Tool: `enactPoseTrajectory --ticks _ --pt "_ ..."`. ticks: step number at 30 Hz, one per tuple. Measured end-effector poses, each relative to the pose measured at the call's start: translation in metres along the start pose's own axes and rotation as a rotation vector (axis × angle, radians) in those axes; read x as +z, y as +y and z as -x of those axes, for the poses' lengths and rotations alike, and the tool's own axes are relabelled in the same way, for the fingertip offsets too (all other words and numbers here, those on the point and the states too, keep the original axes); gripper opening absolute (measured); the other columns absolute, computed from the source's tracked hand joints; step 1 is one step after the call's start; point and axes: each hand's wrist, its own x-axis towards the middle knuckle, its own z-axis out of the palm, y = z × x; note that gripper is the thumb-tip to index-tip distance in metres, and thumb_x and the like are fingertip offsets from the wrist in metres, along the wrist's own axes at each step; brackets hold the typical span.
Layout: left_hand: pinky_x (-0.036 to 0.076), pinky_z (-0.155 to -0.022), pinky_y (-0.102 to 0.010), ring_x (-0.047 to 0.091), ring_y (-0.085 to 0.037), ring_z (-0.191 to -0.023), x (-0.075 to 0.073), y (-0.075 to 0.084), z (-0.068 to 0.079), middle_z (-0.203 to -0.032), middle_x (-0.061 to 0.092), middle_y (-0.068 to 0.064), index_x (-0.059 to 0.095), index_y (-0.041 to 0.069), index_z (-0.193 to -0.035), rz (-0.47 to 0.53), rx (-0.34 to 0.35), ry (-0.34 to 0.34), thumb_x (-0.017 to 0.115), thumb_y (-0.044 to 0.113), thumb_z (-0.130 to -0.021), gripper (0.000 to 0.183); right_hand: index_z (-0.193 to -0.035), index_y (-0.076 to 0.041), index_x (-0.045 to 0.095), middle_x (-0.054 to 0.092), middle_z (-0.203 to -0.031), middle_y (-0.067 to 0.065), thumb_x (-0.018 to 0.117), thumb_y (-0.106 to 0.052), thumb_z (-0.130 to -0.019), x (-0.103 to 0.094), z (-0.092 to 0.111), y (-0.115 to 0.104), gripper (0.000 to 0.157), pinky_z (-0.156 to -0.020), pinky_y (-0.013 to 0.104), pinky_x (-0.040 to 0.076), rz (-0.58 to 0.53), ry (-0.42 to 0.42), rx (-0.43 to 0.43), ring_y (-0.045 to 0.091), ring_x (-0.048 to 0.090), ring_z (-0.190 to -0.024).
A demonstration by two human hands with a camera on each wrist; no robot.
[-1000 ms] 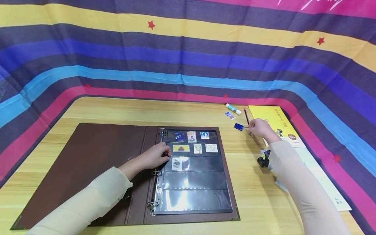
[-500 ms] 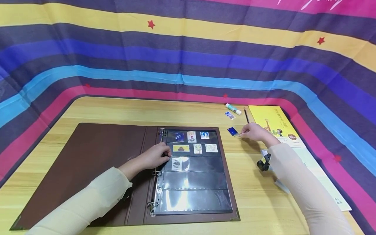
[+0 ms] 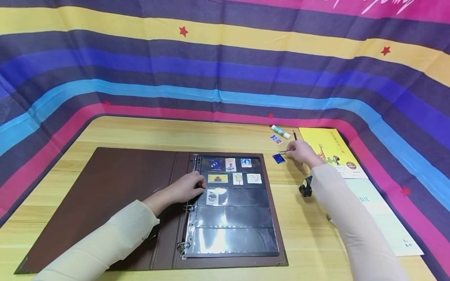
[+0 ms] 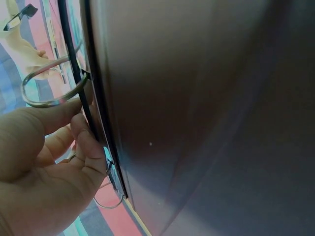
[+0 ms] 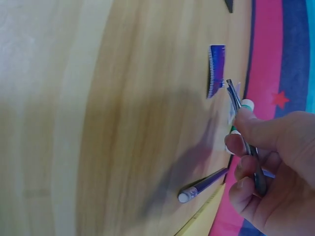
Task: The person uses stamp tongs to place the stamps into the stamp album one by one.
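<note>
My right hand (image 3: pixel 300 151) holds metal tweezers (image 5: pixel 241 110), thumb on one side and curled fingers on the other. Their tips stand just beside a dark blue stamp (image 3: pixel 279 158), which lies on the table right of the album. In the right wrist view this stamp (image 5: pixel 216 71) looks slightly bowed, apart from the tips. On the left, my other hand (image 3: pixel 188 186) pinches the ring-side edge of the black album page (image 3: pixel 235 216), between two metal rings (image 4: pixel 51 101). Several stamps (image 3: pixel 217 178) sit in the page's top three rows of pockets.
The brown album cover (image 3: pixel 123 203) lies spread to the left. A glue stick (image 3: pixel 280 132), another blue stamp (image 3: pixel 276 139) and a pencil (image 5: pixel 202 186) are at the back right. A yellow booklet (image 3: pixel 328 150), a white sheet (image 3: pixel 383 218) and a black object (image 3: pixel 306 186) lie right.
The tweezers carried the blue stamp left and slightly nearer, and it now lies on the table, released. The right hand has shifted over it; the left hand stays at the page edge.
</note>
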Motion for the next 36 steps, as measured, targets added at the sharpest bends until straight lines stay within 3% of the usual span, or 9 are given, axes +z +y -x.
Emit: enactPoseTrajectory --ticks 14,22,27,36 --pt "0.035 -0.060 -0.027 0.039 -0.013 -0.067 0.001 0.001 0.000 -0.075 0.041 0.000 0.051 0.010 -0.076 -0.001 -0.013 -0.002 0.054 0.007 -0.078 0.005 -0.075 -0.006 0.056 0.051 -0.070 0.005 0.055 -0.011 -0.076 -0.005 0.007 -0.003 0.006 -0.055 0.033 0.034 0.132 -0.021 0.006 0.021 0.046 -0.063" --pt "0.034 -0.059 -0.027 0.038 -0.014 -0.066 -0.002 0.001 0.002 -0.074 0.041 -0.001 0.050 0.010 -0.076 -0.002 -0.002 0.001 0.054 0.007 -0.077 0.005 -0.076 -0.005 0.056 0.054 -0.072 0.005 0.053 -0.010 -0.079 -0.013 0.019 -0.028 0.007 -0.064 0.036 0.036 0.050 0.033 -0.126 0.020 0.048 -0.068" --pt "0.034 -0.058 -0.026 0.038 -0.014 -0.066 -0.002 0.000 0.001 -0.073 0.040 -0.001 0.049 0.011 -0.075 -0.007 0.013 0.004 0.054 0.007 -0.077 0.007 -0.073 -0.007 0.055 0.054 -0.070 0.002 0.055 -0.010 -0.078 0.001 0.024 -0.057 0.005 -0.063 0.033 0.037 -0.007 0.028 -0.196 0.017 0.048 -0.066" --pt "0.033 -0.057 -0.026 0.037 -0.012 -0.065 0.000 -0.001 -0.001 -0.072 0.039 0.000 0.048 0.012 -0.074 -0.006 0.013 0.006 0.052 0.007 -0.078 0.008 -0.068 -0.011 0.054 0.053 -0.065 -0.003 0.058 -0.009 -0.076 0.045 0.031 -0.112 0.008 -0.057 0.027 0.038 -0.063 -0.041 -0.281 0.011 0.047 -0.061"
